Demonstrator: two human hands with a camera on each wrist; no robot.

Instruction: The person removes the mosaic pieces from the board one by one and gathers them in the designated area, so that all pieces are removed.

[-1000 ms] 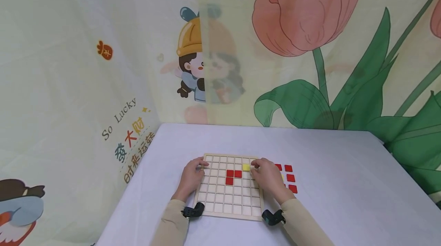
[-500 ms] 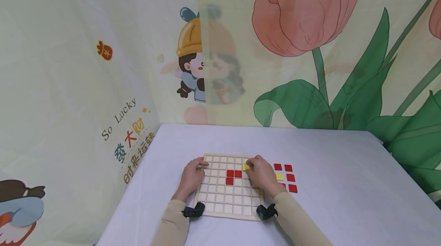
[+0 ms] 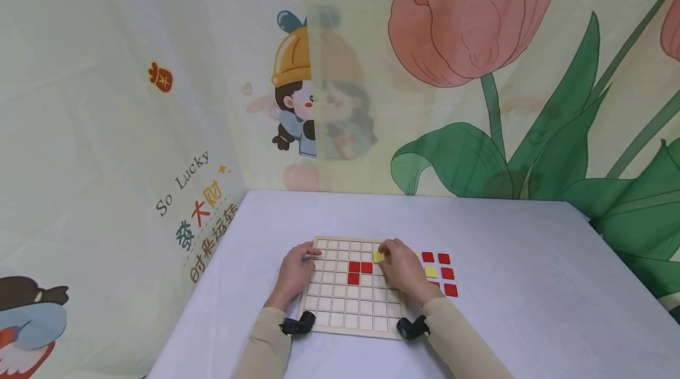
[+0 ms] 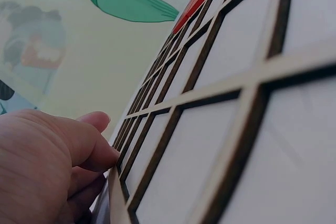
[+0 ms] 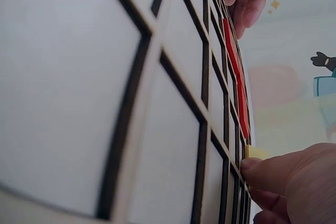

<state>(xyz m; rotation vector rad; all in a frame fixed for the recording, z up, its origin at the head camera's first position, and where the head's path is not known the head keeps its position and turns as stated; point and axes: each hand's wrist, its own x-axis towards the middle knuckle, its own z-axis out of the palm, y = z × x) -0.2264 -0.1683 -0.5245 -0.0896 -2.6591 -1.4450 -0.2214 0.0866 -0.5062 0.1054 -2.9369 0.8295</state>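
A wooden grid board [image 3: 345, 308] with square cells lies on the white table. My left hand [image 3: 296, 270] holds its left edge near the far corner; in the left wrist view the thumb [image 4: 107, 156] lies against the frame. At the upper right of the grid, my right hand [image 3: 406, 270] pinches a yellow square tile [image 3: 378, 257], partly covered by the fingers. The right wrist view has the thumb against that yellow tile [image 5: 256, 152]. Whether the tile sits fully down in its cell, I cannot tell. Red tiles, including one [image 3: 353, 278], lie in three cells near the middle.
Right of the board lie several loose red tiles [image 3: 448, 273] and a yellow tile [image 3: 431, 272], some partly hidden by the right hand. The white tabletop [image 3: 520, 284] extends to the right. Printed cloth [image 3: 345, 131] hangs behind.
My right hand has moved left from the board's right edge onto the yellow tile, and its fingers now pinch it. More of the loose tiles shows. The left hand has stayed put.
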